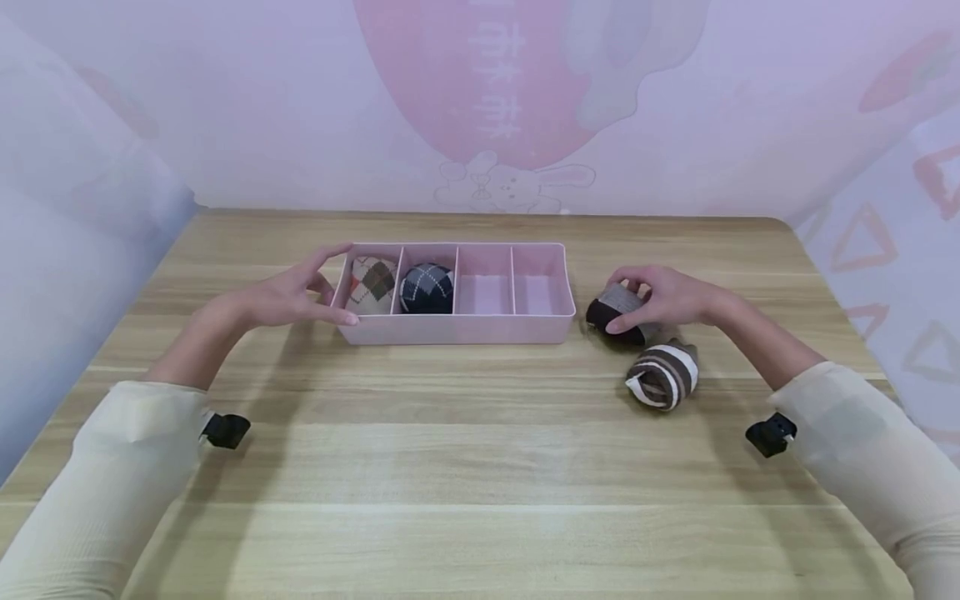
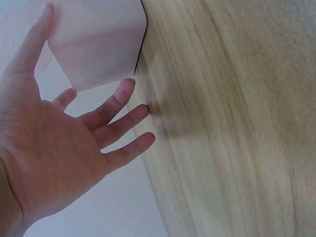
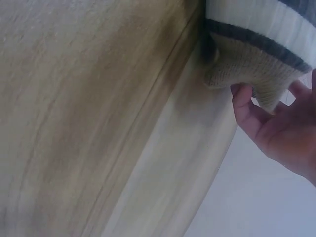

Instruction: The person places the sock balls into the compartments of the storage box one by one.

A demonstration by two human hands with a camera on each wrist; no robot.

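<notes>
Just one bit of writing on show: pale, blurred characters running down the big pink strawberry shape (image 1: 480, 75) printed on the backdrop, top centre of the head view. They look like Chinese characters, too soft to read for certain. Nothing legible on the pink tray (image 1: 450, 332), the sock rolls or the counter (image 1: 465, 467); both wrist views carry no text.

Fingers (image 3: 245, 106) (curled) — striped sock (image 3: 261, 29)

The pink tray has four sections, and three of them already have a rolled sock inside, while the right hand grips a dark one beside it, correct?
Not quite: the head view shows only two sections of the pink tray filled, the left pair; the other two hold nothing. The right hand does grip a dark sock beside it.
</notes>
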